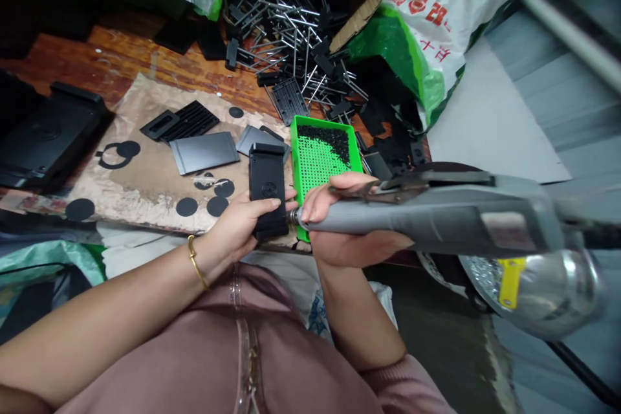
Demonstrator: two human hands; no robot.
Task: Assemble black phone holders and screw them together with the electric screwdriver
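In my left hand is a black plastic holder, gripped near its lower end with the thumb across its face. A round ring pattern marks the middle of that face. My right hand is wrapped round a grey electric screwdriver lying level. Its tip meets, or comes very close to, the holder's lower right side; the exact contact is hidden. Just behind the tool's tip stands a green perforated tray with small black screws heaped at its far end.
Loose grey plates and black discs lie on worn cardboard. Behind, metal rods with black parts spill from a carton. A large black holder is at left, a metal bowl at right.
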